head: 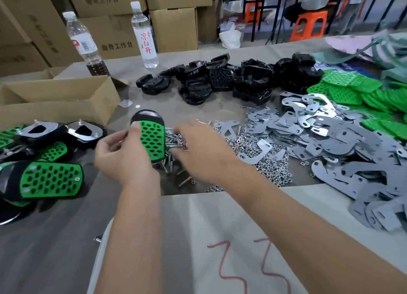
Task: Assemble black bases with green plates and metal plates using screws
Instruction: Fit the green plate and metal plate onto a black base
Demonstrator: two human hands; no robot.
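The left hand (123, 155) grips a black base (147, 117) with a green plate (153, 139) laid on it, thumb pressing the plate's top edge, likely to keep the holes aligned. The right hand (198, 148) reaches into the screws (176, 139) just beside the base; it is blurred, so whether it pinches one cannot be told. Spare bases (231, 78), metal plates (319, 126) and nuts (271, 161) lie in piles within reach, finished units (50, 179) set aside on the left (probably sorted for speed)
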